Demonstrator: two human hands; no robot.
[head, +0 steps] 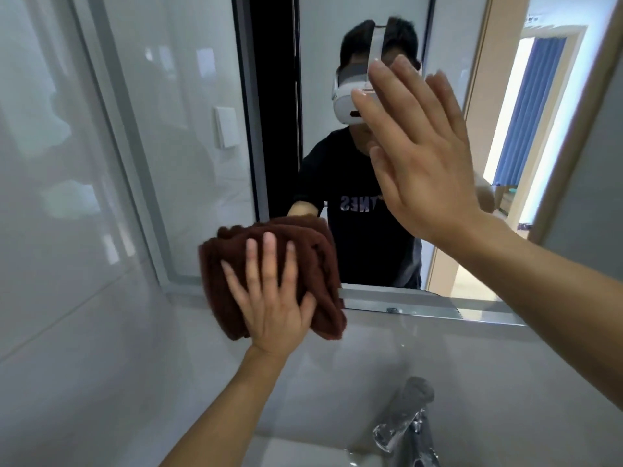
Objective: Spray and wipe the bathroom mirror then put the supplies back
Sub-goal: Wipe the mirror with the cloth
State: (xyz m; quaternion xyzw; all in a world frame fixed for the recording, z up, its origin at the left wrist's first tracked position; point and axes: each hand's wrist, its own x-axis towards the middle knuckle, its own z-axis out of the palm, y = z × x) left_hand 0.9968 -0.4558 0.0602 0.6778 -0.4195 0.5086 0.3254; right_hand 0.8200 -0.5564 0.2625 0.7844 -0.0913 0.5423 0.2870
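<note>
A bunched brown cloth (219, 274) lies against the lower left part of the bathroom mirror (188, 136), overlapping its bottom frame and the wall below. My left hand (269, 305) presses on the cloth with fingers spread and straight. My right hand (418, 153) is raised flat in front of the glass at the upper right, fingers straight, holding nothing; whether it touches the glass I cannot tell. No spray bottle is in view.
The mirror's metal frame (421, 306) runs along its lower edge, with grey wall tiles (67, 332) to the left and below. A chrome faucet (404, 429) stands at the bottom right over a white sink (303, 453). The glass reflects a person and a doorway.
</note>
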